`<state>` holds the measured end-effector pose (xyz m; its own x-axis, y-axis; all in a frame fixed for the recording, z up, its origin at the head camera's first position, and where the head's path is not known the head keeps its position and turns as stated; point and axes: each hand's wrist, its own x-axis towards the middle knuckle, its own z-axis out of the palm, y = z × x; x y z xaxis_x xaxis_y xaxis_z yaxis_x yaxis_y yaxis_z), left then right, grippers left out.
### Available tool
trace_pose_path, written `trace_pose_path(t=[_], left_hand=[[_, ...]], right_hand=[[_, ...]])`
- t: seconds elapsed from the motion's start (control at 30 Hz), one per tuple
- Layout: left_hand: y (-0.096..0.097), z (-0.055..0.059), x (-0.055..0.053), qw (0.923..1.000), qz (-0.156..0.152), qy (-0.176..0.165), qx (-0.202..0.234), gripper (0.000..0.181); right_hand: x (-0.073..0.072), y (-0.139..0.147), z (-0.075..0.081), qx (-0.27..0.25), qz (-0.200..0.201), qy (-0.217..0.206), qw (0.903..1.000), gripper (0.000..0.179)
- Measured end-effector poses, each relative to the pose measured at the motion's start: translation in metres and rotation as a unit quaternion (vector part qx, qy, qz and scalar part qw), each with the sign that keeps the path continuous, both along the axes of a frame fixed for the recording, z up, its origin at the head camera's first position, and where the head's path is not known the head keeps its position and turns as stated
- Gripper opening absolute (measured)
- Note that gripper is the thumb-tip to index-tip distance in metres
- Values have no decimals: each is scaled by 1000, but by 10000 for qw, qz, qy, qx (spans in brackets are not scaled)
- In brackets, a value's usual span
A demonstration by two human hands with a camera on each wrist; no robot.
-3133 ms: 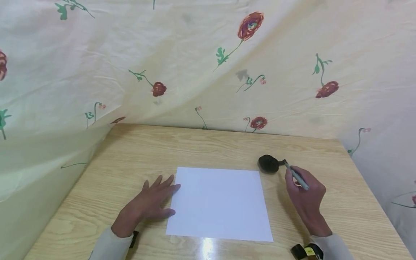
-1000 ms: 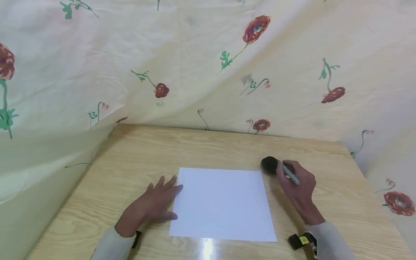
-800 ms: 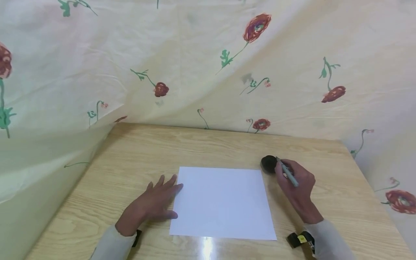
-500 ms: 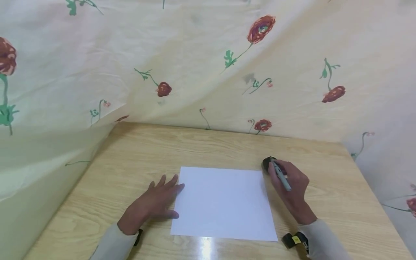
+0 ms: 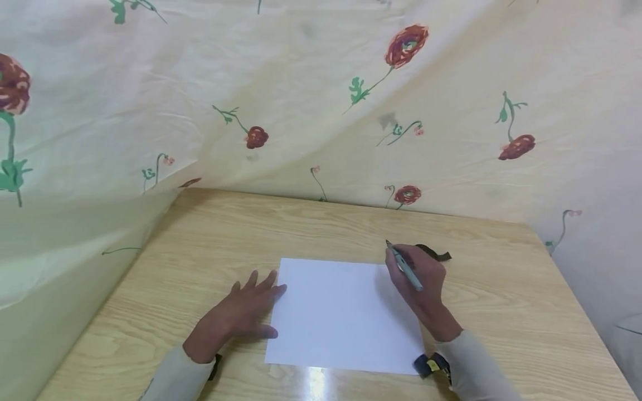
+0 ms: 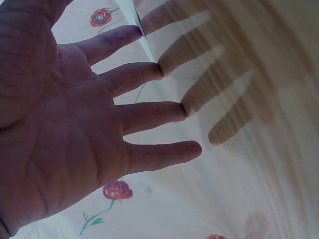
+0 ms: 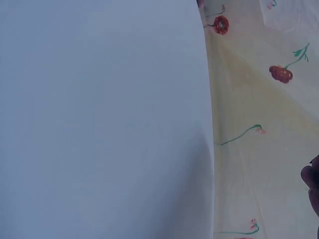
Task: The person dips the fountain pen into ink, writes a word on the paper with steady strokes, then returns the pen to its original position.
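Observation:
A white sheet of paper [image 5: 336, 317] lies on the wooden table. Along its left edge rests my left hand [image 5: 233, 317], fingers spread, index fingertip and thumb tip at the paper; the left wrist view shows its palm [image 6: 65, 114]. My right hand [image 5: 421, 278] pinches a grey marker pen [image 5: 407, 270] above the paper's far right corner, dark tip pointing away and leftward. Behind that hand shows part of a black object [image 5: 435, 254] with a flared stem end; its rounded body is mostly hidden. Only the right hand's fingertips [image 7: 310, 179] enter the right wrist view.
The wooden table [image 5: 501, 312] meets a flower-patterned cloth [image 5: 301, 83] at the back and both sides. A black camera band [image 5: 432, 365] sits on the right wrist, overlapping the paper's near right corner in the head view.
My right hand has moved left with the marker pen, from beside the black object's stem, past its body, to over the paper's corner. My left hand stays at the left edge.

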<state>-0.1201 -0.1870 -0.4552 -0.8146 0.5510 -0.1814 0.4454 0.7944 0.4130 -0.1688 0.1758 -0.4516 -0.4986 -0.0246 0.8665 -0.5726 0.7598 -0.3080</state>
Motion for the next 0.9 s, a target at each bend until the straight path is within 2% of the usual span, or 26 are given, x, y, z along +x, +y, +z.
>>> trace_pose_path(t=[0.13, 0.27, 0.43, 0.6, 0.9], left_hand=[[1, 1, 1, 10000, 51, -39, -38, 88], [1, 1, 1, 9999, 72, -63, -46, 88], [1, 0, 1, 10000, 22, -27, -75, 88], [2, 0, 1, 9999, 24, -41, -113, 89], [3, -2, -1, 9997, 69, -34, -249, 89]], right_hand=[[2, -13, 2, -268, 249, -539, 9979, 8], [3, -30, 4, -553, 664, -1039, 9908, 4], [2, -51, 3, -515, 1043, -1279, 9849, 4], [0, -70, 1, -273, 1075, -1567, 9814, 5], [-2, -92, -5, -297, 1460, -1858, 9712, 7]])
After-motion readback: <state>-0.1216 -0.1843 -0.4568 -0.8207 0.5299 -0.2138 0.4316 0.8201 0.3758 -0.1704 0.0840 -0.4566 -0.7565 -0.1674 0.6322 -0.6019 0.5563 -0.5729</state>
